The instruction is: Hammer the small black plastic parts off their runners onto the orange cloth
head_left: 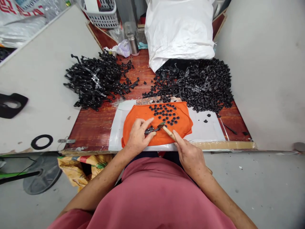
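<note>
My right hand (190,156) is closed round the wooden handle of a small hammer (169,132). The hammer's dark metal head is low over the orange cloth (133,127), beside the end of a black studded strap (150,129). With its thumb along that strap, my left hand (138,136) holds it on the cloth; the index finger is stretched out above, and the other fingers are partly hidden. Several small round black caps (166,114) lie spread on the cloth, just beyond both hands.
A heap of black studded straps (95,79) lies on the left of the red-brown tabletop (94,130). To the right is a large pile of black pieces (202,86), under a white sack (179,28). A steel flask (133,44) and a white basket (102,19) stand behind.
</note>
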A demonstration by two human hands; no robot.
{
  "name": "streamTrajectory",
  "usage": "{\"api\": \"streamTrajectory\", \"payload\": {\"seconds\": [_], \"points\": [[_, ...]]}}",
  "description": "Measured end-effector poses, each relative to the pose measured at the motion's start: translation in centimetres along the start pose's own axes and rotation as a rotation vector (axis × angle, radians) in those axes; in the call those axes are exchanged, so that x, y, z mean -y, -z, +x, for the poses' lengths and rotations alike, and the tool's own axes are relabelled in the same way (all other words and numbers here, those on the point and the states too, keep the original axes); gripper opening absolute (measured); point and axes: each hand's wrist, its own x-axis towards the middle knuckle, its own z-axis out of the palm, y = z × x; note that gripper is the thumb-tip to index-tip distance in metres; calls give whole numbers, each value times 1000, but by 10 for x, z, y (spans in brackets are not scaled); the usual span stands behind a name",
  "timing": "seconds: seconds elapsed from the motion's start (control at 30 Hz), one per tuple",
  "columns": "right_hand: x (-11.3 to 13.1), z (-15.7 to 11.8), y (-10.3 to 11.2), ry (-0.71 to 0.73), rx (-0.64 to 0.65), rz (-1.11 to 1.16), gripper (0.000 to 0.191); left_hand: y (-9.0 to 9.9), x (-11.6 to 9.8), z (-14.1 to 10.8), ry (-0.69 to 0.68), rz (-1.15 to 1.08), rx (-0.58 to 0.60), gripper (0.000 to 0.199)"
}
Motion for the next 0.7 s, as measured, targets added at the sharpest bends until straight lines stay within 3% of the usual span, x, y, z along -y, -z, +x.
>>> {"api": "streamTrajectory", "payload": {"seconds": [0.1,0.23,0.3,0.4,0.53,0.7], "points": [[-3,-1,-2,6,-9,30,51,21,2,-8,194,-18,-66,37],[-7,-2,-5,-1,-18,42,51,33,-1,-18,355,3,108,35],[-6,-1,-5,-6,-11,38,50,29,-5,-17,368,-5,127,34],[-4,1,-3,-4,11,12,50,19,-8,-9,341,3,136,54],[-2,6,5,-3,42,-3,51,14,-7,1,214,80,255,33],[-7,7,19,21,29,126,51,15,-2,3,235,91,283,33]]}}
